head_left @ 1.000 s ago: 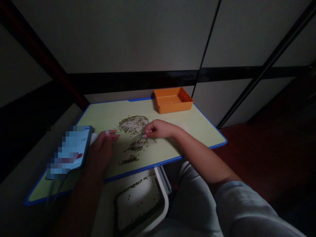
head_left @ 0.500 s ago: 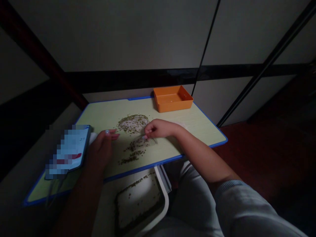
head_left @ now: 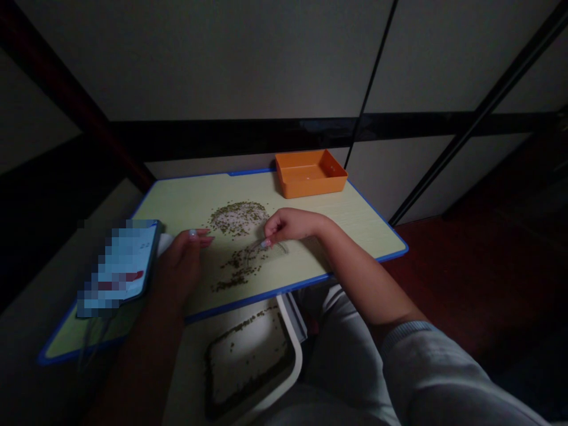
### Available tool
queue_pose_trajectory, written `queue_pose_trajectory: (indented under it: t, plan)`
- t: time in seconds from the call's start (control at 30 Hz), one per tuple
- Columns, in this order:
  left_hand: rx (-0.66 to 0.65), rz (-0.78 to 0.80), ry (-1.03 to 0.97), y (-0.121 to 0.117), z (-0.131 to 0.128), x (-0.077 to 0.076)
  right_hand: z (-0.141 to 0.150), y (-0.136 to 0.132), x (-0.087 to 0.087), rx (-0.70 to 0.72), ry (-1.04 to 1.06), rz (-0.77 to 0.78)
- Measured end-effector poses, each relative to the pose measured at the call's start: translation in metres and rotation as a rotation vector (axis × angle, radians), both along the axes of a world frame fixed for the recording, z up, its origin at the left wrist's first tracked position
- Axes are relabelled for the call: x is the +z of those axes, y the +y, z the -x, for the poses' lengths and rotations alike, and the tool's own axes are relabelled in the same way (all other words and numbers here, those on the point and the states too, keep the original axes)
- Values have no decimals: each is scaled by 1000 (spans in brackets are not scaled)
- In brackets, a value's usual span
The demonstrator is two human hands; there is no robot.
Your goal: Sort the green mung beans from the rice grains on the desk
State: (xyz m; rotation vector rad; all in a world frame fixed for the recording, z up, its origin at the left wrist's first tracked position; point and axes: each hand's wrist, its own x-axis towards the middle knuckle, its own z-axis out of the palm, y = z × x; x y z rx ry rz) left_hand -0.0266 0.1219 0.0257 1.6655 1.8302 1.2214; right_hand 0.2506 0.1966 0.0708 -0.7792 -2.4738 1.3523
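My right hand [head_left: 284, 228] is pinched at the fingertips over the table, with a thin, greyish curved strip or strand [head_left: 280, 247] at them; its exact kind is too faint to make out. Below it, loose dark brownish-green bits [head_left: 239, 275] are scattered in a trail. Just behind lies a round spread of small green bits mixed with whitish ones [head_left: 239, 218]. My left hand [head_left: 186, 254] rests at the left of the bits, its fingers stretched out and apart from them, holding nothing visible. The table top [head_left: 302, 269] is pale yellow with a blue rim.
An orange open box [head_left: 315, 186] stands at the table's back right. A phone or tablet [head_left: 122, 266] leans at the left, its screen partly blurred out. Under the front edge, a white tray [head_left: 295, 355] holds small dark bits along its sides. Cabinet panels [head_left: 244, 65] rise behind.
My right hand has moved slightly right, and the curved strip shows more plainly. My left hand has stayed nearly in place. The whole view has shifted a little.
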Motion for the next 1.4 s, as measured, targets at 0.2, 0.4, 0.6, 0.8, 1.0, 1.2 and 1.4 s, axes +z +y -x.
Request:
queue_pose_trajectory:
  t: [0.2,0.4,0.6,0.8,1.0,1.2,1.4]
  plan:
    - [-18,8,-12,1,1,-1,-23,5,12,-97,-31,5]
    - [-13,1,9,0,-2,2,-40,5,19,-109,-192,136]
    - [-17,1,20,1,-1,1,-45,4,21,-140,-285,177]
    - [-13,15,13,0,-1,0,-44,3,23,-167,-324,155]
    - [-14,12,15,-1,-3,3,-38,0,26,-169,-376,137]
    - [-1,12,18,-1,-2,0,-36,-1,27,-167,-368,104]
    - [-10,15,29,0,-2,0,-32,-3,28,-168,-364,88]
